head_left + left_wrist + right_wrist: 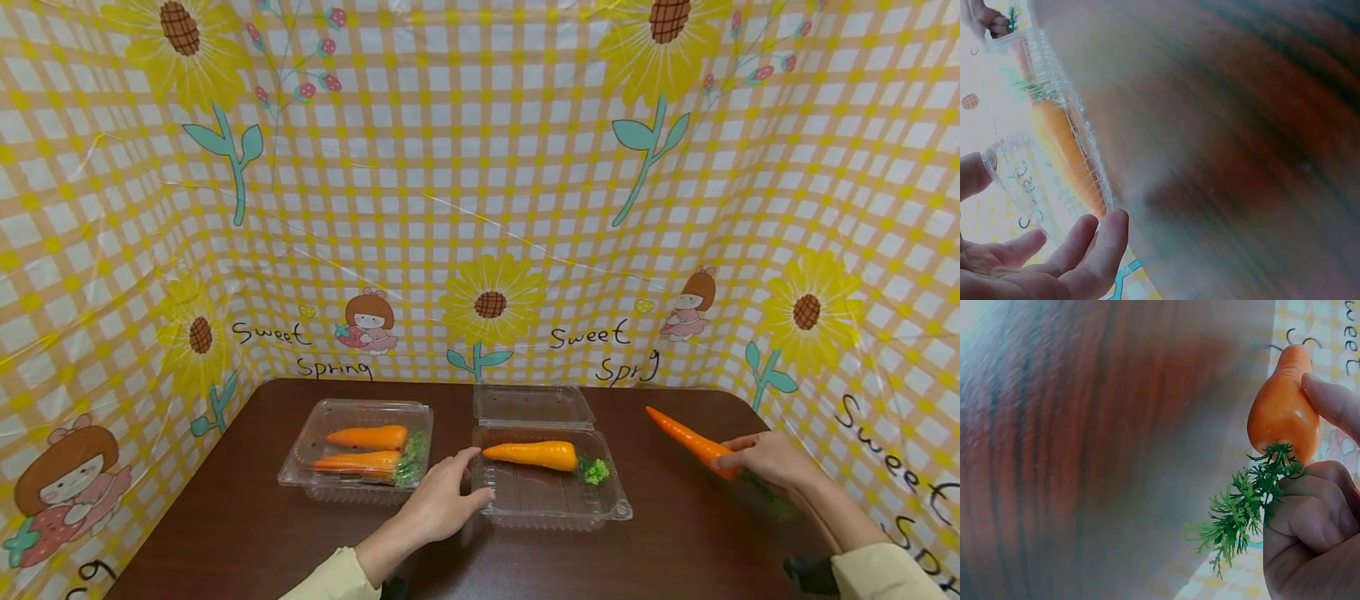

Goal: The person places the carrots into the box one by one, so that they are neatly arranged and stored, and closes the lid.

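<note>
An orange carrot with a green leafy top (1244, 512) is pinched between the thumb and fingers of my right hand (768, 458), above the table at the right. Its tip points to the back left. My left hand (442, 497) lies at the left side of an open clear plastic box (525, 500), thumb at the near rim and fingers spread, not curled round it. Inside that box lies one yellow-orange carrot (531, 455), tip toward my left hand, leaves (596, 472) to the right. The box's lid (532, 406) is folded back behind it.
Left of my left hand stands a lidded clear box (300, 477) with orange carrots (367, 437) inside. Both boxes are on a dark brown table (225, 533). A yellow checked cloth (420, 208) with sunflowers rises behind and along both sides.
</note>
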A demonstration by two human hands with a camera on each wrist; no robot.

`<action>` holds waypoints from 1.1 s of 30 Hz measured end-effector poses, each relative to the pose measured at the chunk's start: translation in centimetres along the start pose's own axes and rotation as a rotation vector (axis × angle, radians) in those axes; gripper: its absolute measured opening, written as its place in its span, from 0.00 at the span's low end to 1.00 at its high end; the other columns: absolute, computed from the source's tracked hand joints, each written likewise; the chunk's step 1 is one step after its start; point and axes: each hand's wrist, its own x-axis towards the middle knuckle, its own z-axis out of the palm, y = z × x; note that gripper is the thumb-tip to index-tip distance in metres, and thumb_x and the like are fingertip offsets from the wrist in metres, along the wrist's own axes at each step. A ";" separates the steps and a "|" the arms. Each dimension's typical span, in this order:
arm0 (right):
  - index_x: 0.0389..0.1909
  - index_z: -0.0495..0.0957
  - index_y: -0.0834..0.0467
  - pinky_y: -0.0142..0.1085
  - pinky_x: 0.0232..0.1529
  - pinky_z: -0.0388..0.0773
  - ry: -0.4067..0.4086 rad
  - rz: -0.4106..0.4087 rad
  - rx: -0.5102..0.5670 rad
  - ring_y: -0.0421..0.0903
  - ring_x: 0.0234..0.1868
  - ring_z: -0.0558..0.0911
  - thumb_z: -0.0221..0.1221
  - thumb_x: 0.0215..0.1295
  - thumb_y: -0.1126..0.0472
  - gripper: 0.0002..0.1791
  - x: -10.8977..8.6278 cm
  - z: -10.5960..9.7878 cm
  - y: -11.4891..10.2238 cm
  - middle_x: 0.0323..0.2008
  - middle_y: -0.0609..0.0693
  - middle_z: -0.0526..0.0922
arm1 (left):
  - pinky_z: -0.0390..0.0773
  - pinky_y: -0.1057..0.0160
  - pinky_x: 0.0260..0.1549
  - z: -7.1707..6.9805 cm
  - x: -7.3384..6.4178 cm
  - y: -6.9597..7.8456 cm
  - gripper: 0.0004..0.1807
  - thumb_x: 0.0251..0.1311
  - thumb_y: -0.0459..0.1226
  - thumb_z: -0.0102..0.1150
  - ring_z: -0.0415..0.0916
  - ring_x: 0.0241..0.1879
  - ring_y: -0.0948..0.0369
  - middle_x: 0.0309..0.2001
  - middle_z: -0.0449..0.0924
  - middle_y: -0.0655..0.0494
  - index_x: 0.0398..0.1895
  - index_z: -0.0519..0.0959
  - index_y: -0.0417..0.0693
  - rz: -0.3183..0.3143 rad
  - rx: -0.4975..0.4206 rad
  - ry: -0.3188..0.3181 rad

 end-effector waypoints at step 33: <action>0.58 0.80 0.68 0.38 0.34 0.73 -0.055 -0.228 -0.041 0.49 0.36 0.79 0.72 0.57 0.54 0.31 -2.7 1.5 -12.3 0.44 0.56 0.87 | 0.73 0.37 0.56 0.0 -0.1 0.1 0.38 0.66 0.50 0.63 0.73 0.62 0.44 0.61 0.76 0.43 0.76 0.63 0.48 -0.012 0.002 0.014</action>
